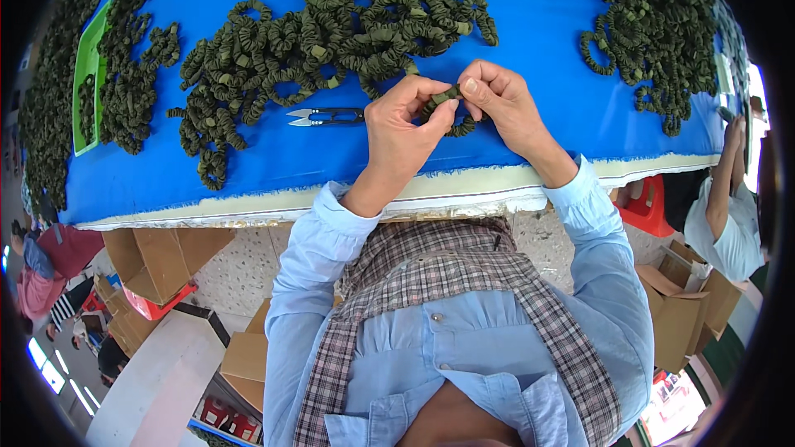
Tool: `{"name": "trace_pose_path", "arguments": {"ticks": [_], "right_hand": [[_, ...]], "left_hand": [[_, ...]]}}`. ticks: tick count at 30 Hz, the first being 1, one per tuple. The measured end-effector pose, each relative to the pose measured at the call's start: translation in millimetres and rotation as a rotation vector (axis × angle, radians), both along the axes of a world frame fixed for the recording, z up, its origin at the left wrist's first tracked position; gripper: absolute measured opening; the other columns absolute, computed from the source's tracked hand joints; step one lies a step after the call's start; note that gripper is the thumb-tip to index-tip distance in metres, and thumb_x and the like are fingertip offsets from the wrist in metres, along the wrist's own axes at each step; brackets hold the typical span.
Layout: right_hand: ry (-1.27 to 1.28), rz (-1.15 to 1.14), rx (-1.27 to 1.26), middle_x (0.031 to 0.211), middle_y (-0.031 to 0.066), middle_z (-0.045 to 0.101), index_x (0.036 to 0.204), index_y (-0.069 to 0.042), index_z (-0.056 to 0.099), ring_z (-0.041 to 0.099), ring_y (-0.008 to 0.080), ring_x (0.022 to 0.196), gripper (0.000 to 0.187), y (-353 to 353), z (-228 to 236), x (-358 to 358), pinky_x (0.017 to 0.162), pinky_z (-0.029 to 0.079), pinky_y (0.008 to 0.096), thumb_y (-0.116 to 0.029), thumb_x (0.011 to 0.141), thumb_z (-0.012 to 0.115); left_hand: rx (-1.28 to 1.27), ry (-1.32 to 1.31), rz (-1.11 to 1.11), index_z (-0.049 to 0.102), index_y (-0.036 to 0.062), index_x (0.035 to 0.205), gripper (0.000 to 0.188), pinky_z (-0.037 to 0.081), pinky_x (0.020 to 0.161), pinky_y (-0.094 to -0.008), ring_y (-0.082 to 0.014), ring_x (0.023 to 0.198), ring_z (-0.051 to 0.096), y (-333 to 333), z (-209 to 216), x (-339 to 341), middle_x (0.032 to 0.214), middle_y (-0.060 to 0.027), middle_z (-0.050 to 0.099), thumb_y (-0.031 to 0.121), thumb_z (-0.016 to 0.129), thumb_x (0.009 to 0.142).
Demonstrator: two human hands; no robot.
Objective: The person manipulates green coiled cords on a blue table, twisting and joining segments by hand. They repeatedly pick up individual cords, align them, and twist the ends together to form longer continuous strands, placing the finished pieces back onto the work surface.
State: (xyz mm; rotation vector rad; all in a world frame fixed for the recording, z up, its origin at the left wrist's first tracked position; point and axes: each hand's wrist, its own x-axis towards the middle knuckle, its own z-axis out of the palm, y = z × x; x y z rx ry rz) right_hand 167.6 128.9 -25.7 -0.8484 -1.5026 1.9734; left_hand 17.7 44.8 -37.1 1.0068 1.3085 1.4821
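Left hand [403,126] and right hand [507,108] both pinch dark-green ruched fabric ring [461,127] between them; its smooth section [447,95] runs crosswise, remainder bodyward of grip.

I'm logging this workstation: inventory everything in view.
Held scrunchie: one, dark olive, centre.
Loose scrunchies: too many to count, dark olive, heaped left, centre, right.
Thread snips: one pair, black and silver, left of the held scrunchie.
Tray: one, light green, far left, scrunchies inside.
Tablecloth: one, blue, under the heaps.
Cardboard boxes: several, brown, lower left and right.
Plastic stools: several, red, lower left and right.
Floor: one, speckled, beyond the tablecloth.
Other people: several, mixed clothing, left and right rims.
Far background: too small to name.
Plaid apron: one, grey-brown, lower centre.
Shirt: one, light blue, under the apron.
Left hand: one, bare, pinching the held scrunchie.
Right hand: one, bare, pinching it too.
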Motion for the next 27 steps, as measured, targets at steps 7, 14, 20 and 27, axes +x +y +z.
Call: {"name": "trace_pose_path", "arguments": {"ticks": [7,14,20,27], "right_hand": [[-0.009,0.022,0.014,0.067,-0.0037,0.05,0.084,-0.006,0.058,0.041,0.0023,0.06,0.027,1.5,-4.5,1.2,0.051,0.028,0.0198,-0.031,0.095,0.059],[-0.078,-0.031,0.057,0.076,-0.0048,0.057,0.105,-0.004,0.062,0.044,0.0013,0.063,0.022,-1.8,5.3,7.2,0.055,0.034,0.0183,-0.023,0.093,0.061],[-0.182,-0.167,0.111,0.083,-0.0038,0.061,0.103,-0.003,0.064,0.048,0.0012,0.066,0.018,-1.7,18.8,22.7,0.056,0.037,0.0166,-0.016,0.09,0.063],[-0.136,-0.573,0.229,0.079,-0.0027,0.06,0.106,-0.002,0.064,0.048,0.0043,0.06,0.021,67.6,60.0,98.2,0.054,0.037,0.0187,-0.016,0.09,0.06]], "left_hand": [[-0.024,0.046,-0.006,0.06,-0.0056,0.1,0.017,0.051,0.058,-0.0199,-0.0073,0.067,0.061,-0.4,-6.1,-1.7,0.081,-0.0055,0.064,-0.008,0.062,0.083],[0.034,-0.231,-0.045,0.059,-0.0058,0.111,0.022,0.054,0.069,-0.025,-0.0134,0.078,0.066,1.6,-6.9,-6.2,0.091,-0.0098,0.067,0.005,0.058,0.092],[0.063,-0.188,-0.132,0.056,-0.0048,0.116,0.026,0.053,0.079,-0.0302,-0.0191,0.087,0.066,1.7,-9.4,-6.7,0.103,-0.0137,0.065,0.012,0.052,0.097],[0.02,-0.211,-0.148,0.056,-0.0058,0.116,0.027,0.053,0.079,-0.0297,-0.0194,0.088,0.066,0.4,-8.0,-5.1,0.102,-0.015,0.065,0.011,0.055,0.094]]}}
